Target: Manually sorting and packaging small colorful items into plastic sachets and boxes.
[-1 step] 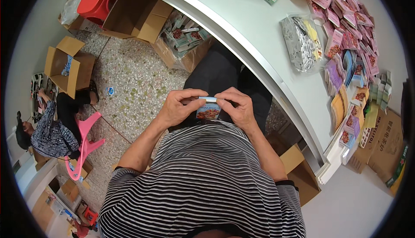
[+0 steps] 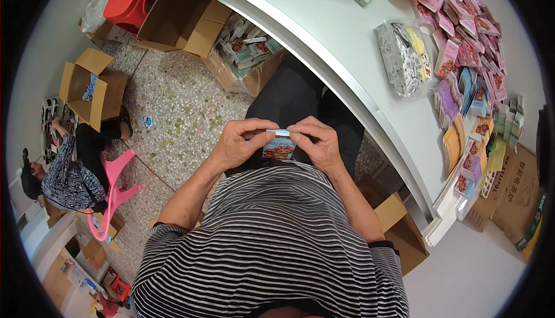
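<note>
In front of my waist I hold a small light-blue carton (image 2: 278,148) upright, with a picture of reddish-brown pieces on its face. My left hand (image 2: 241,143) pinches one upper corner between thumb and fingers. The opposite corner is gripped the same way by my right hand (image 2: 318,144). A pale strip along the carton's top edge shows between my thumbs and fingertips. The lower part of the carton sits close against my striped shirt, and its bottom is hidden.
A white table (image 2: 341,41) curves along my right, bearing a heap of pink cartons (image 2: 468,46), a clear bag of sachets (image 2: 402,58) and flat colored cartons. Open cardboard boxes (image 2: 95,90) stand on the speckled floor. A person (image 2: 72,165) sits by a pink stool (image 2: 118,173) at left.
</note>
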